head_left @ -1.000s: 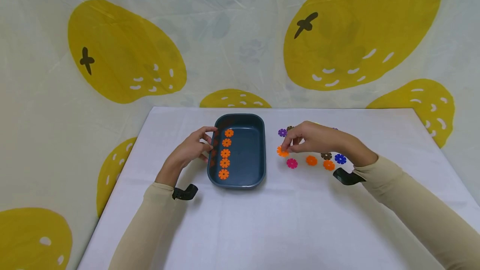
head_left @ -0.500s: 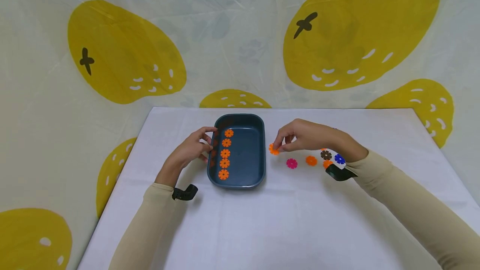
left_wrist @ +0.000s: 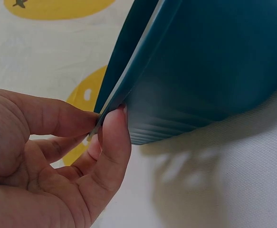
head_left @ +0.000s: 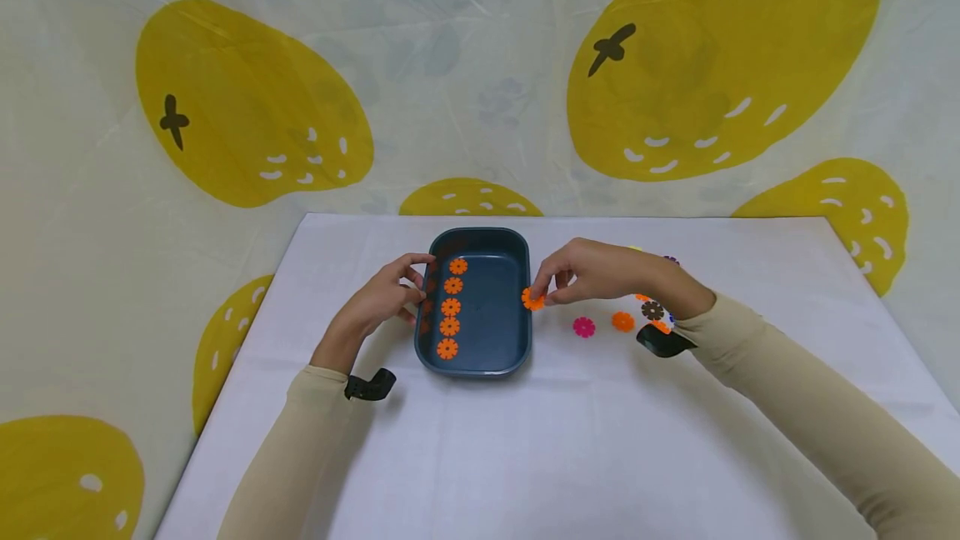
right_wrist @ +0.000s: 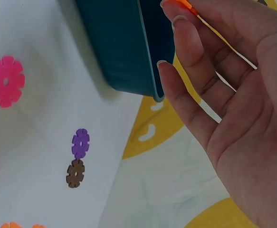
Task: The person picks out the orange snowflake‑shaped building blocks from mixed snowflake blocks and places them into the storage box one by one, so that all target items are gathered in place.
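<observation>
A dark blue-green tray (head_left: 491, 315) stands on the white-covered table. Several orange notched plastic discs (head_left: 450, 307) lie in it in a line near its left wall. My left hand (head_left: 386, 294) pinches the tray's left rim between thumb and finger, as the left wrist view shows up close. Between the thumb and fingertips of my right hand (head_left: 596, 269) is another orange notched disc (head_left: 532, 299), over the tray's right rim. Only a sliver of that held disc (right_wrist: 187, 5) appears at the top of the right wrist view.
Right of the tray lie a pink disc (head_left: 583, 327), an orange disc (head_left: 622, 322) and a brown disc (head_left: 652, 311). The right arm partly covers others. A purple disc (right_wrist: 81, 143) shows in the right wrist view. A patterned cloth hangs behind the table.
My right hand has moved left with the orange disc, from the loose discs to the tray's right rim. The left hand and the tray stay where they were.
</observation>
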{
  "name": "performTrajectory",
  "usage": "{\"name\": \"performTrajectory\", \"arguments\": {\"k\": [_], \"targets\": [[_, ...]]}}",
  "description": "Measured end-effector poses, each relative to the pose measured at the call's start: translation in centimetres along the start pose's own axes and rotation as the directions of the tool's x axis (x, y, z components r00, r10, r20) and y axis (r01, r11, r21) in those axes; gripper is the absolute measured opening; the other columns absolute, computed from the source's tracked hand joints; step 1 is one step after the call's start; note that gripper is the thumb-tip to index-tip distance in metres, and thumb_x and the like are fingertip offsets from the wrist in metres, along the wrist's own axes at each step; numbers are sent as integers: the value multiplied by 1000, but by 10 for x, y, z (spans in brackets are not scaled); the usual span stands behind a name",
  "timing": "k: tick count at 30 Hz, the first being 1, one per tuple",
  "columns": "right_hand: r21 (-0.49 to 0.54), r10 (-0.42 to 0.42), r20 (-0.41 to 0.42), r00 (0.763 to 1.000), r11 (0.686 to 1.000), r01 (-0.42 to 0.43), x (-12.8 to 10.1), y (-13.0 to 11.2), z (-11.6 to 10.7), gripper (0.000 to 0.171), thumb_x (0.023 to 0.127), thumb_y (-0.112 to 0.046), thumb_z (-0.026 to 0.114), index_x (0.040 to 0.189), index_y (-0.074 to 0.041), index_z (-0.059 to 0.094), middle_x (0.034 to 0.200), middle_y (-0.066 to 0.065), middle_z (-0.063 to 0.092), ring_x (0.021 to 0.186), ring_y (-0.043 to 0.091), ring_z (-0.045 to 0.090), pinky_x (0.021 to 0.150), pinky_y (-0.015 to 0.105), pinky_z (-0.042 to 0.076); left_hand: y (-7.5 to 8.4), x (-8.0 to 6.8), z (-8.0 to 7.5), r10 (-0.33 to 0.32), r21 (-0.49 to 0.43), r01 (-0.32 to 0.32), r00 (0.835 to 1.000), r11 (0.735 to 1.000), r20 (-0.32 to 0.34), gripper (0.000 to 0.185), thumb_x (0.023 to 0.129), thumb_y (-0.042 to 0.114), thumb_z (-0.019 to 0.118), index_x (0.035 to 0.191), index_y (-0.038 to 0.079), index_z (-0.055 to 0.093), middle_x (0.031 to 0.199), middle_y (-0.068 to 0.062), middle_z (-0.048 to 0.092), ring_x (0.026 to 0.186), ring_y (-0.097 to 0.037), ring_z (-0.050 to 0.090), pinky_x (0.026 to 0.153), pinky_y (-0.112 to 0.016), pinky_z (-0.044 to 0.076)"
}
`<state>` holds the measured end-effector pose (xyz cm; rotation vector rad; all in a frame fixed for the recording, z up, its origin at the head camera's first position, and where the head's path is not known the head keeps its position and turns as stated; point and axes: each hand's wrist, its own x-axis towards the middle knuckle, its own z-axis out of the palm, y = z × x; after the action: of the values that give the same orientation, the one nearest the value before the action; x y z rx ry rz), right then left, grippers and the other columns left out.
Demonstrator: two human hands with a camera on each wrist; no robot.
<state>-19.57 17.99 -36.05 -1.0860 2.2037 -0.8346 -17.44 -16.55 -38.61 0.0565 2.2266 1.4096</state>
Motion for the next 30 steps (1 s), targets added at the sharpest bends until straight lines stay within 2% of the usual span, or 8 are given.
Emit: {"name": "performTrajectory", "arguments": {"k": [6,13,22,30], "targets": [[-11,-48,11,999,999,48,9,-1,1,21,95,-13,71,114,-18,78,111,-8,74,96,17,67,88,32,57,0,0,0,-5,6,5,1000,1000,1,64,94,-9,50,155,7,36,117,-22,43,97,-37,55,69,-42,60],[-18,-70,28,997,997,70,19,-3,2,21,95,-11,71,114,-17,78,110,-6,74,93,16,65,84,31,57,-32,25,-4,13,-8,-13,1000,1000,-17,65,94,-5,53,155,15,39,116,-17,43,95,-33,55,62,-37,60],[-33,-92,68,993,995,94,30,-4,4,20,95,-11,70,113,-16,78,110,-7,75,94,15,66,84,30,58,-29,23,-4,22,-7,-22,1000,1000,-16,64,94,-5,53,153,15,40,116,-17,43,93,-33,56,62,-37,60],[-30,-65,86,994,997,68,39,-6,7,19,95,-11,71,112,-15,78,109,-6,74,87,14,64,80,29,58,-29,22,-4,23,-10,-23,1000,1000,-12,64,95,-5,53,154,14,40,115,-17,43,93,-32,55,62,-37,60]]}}
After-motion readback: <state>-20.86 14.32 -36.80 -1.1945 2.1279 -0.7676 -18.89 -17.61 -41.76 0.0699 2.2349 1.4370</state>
